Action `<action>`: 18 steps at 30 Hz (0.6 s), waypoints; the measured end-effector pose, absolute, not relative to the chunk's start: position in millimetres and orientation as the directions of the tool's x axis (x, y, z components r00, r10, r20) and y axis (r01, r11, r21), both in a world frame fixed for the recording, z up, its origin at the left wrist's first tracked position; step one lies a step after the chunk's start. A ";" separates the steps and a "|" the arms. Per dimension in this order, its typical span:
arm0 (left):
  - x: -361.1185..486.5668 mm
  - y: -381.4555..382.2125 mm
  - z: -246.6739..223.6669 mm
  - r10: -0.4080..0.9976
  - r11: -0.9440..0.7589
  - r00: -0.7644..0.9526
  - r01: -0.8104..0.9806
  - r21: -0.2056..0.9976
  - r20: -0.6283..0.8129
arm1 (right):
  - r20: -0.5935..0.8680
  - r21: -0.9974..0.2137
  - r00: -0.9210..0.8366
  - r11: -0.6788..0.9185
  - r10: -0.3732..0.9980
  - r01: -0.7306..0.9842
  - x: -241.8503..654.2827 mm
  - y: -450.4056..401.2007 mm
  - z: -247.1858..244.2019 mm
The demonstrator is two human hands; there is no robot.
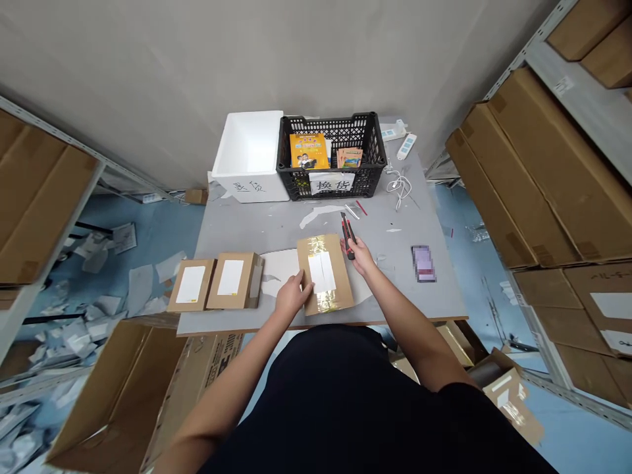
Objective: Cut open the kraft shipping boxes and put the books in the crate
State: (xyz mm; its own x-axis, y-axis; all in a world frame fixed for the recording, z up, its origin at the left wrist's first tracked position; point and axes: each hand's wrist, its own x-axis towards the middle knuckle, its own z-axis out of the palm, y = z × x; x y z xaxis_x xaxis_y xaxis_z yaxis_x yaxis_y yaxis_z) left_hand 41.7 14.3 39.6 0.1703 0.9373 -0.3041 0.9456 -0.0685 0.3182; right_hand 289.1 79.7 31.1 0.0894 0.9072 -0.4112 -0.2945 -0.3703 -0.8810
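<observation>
**On the table [276, 227], a taped parcel [342, 271] with a cutter [348, 238] alongside**

The parcel lies flat and looks unopened. At its left edge rests the left hand [292, 296], thumb and forefinger a little apart on the card; whether the other fingers hold underneath, I cannot tell. Just beside its right edge, the right hand [363, 255] has its fingers closed around the cutter, which points away toward the wall [316, 59], clear of the tape [317, 243].

Little seems done as things lie: tape spans the parcel's far and near ends, no flap is raised, and the seals look whole. To the parcel's left stand a thick box [228, 282] and, farther left, a small box [191, 286]; both look shut.

As for writing, the parcel's white label [322, 271] shows a dark line down it but no readable print. Beyond the parcel, the black crate [368, 181] bears a sign [332, 184] reading 换货. Beyond it and to the left, the white tub [251, 179] carries handwriting ending in 货. The orange book [309, 150] beyond the parcel has cover lettering too small to read.
</observation>
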 end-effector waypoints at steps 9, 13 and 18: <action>39.1 107.8 43.2 0.927 -0.305 0.368 0.847 0.436 -0.066 | -0.600 -0.759 0.372 -0.356 0.709 -0.545 310.2 -61.6 19.2; 54.2 143.5 30.0 0.856 -0.349 0.476 0.818 0.457 -0.199 | -0.746 -0.580 0.242 -0.426 0.620 -0.695 296.2 -118.2 9.1; 56.4 139.6 28.5 0.879 -0.296 0.422 0.848 0.440 -0.221 | -0.670 -0.640 0.293 -0.332 0.682 -0.693 274.7 -103.1 10.5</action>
